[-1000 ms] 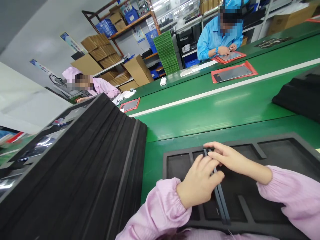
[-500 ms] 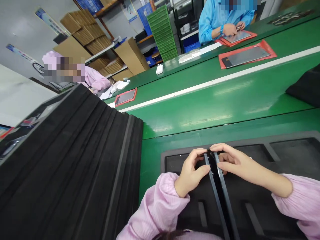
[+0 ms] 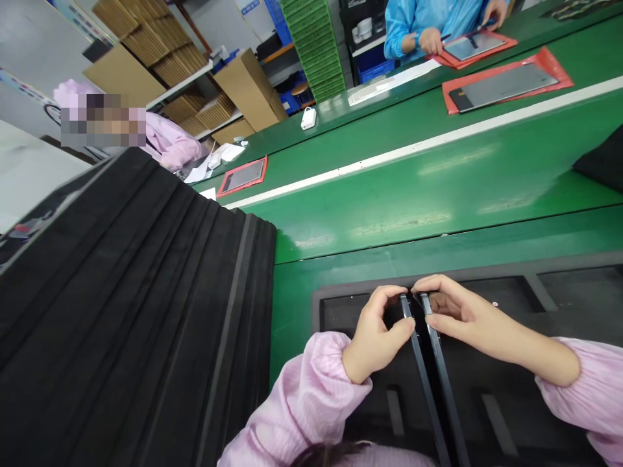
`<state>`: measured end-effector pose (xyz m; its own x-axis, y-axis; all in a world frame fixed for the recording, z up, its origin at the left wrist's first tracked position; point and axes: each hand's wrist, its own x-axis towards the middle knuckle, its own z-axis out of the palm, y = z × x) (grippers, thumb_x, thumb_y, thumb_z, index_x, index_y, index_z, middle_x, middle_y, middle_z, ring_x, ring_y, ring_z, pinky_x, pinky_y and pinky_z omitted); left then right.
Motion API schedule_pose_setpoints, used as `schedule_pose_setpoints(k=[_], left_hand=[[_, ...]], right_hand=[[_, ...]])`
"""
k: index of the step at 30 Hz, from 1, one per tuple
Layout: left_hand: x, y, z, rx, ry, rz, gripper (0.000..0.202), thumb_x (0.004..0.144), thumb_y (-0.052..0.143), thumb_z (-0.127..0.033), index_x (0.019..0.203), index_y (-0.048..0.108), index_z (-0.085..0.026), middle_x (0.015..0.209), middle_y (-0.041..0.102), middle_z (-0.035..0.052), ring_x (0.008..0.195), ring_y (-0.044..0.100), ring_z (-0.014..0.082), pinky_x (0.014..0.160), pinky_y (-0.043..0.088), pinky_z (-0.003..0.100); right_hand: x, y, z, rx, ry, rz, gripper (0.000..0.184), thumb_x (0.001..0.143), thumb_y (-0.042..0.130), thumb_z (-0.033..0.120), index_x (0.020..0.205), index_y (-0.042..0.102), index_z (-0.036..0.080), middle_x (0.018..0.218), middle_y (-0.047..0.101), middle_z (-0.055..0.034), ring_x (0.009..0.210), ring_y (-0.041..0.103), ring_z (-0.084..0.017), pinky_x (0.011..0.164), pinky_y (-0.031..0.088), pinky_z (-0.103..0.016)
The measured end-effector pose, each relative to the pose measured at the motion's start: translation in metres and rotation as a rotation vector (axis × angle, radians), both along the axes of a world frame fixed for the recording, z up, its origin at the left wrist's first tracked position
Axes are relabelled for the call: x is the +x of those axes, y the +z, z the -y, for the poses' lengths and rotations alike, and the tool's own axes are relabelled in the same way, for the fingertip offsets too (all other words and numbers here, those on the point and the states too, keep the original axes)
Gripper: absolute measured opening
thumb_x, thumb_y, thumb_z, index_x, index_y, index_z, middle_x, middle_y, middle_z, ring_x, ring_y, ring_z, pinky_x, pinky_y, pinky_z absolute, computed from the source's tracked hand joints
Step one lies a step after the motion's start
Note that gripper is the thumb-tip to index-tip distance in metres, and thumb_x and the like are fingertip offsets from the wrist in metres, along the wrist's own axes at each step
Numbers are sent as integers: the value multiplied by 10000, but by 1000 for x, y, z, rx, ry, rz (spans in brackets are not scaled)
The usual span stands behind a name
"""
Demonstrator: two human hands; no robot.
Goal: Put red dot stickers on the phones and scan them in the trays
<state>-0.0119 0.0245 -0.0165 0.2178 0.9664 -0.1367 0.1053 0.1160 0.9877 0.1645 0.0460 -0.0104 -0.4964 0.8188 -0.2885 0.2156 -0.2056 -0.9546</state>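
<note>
My left hand (image 3: 377,331) is closed on the upper end of a thin dark tablet (image 3: 424,383), which stands on edge so that mostly its narrow side shows. A second tablet (image 3: 442,376) stands beside it in the same way, and my right hand (image 3: 455,311) grips its upper end with thumb and fingers. A narrow dark gap parts the two, a little wider toward the far end. Below both hands lies a black foam tray (image 3: 335,293) with shallow recesses. The tablets' broad faces are hidden from me.
A tall stack of black foam trays (image 3: 146,272) rises at my left. Across the green workbench (image 3: 341,220), tablets on red sleeves (image 3: 506,87) lie along a belt. A co-worker in blue (image 3: 409,32) handles one; another person in pink (image 3: 170,139) sits far left. Black material (image 3: 603,162) lies at right.
The camera view has shifted slightly. Both hands keep their grip, and the tablets' far ends look a little farther apart. The blue-sleeved co-worker's hands have moved apart over the tablet.
</note>
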Motion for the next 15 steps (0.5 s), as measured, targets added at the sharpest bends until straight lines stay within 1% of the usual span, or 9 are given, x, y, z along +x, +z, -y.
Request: schedule_pose_setpoints(k=[3,6,9,15], left_hand=[[-1,-2,0,10,-12,22,355,685,569,-238,1031,519,-179,1038,561,82,1018,532,236,944,404,400],[-3,-4,2,46,-40,47,400,676,588,-239,1061,502,-178,1051,549,80,1024,530,232,949,405,387],[-3,-5,3,76,-50,19,418,680,585,-226,1083,484,-179,1075,540,88,1053,521,238,967,396,398],[-3,-7,5,117,-83,7,475,698,607,-243,1149,466,-194,1172,514,101,1122,500,252,1009,375,411]], right_hand=[[0,0,1,1,11,1,387,717,512,419,1029,409,215,755,500,0,681,514,-166,621,438,-340],[-1,3,1,6,47,9,417,698,519,383,1055,388,213,722,460,21,642,484,-150,596,423,-321],[-3,5,2,36,58,32,424,688,524,364,1061,380,223,695,419,37,612,456,-140,573,403,-305],[-3,2,3,23,78,14,426,705,514,361,1077,356,225,718,425,28,643,469,-149,587,401,-313]])
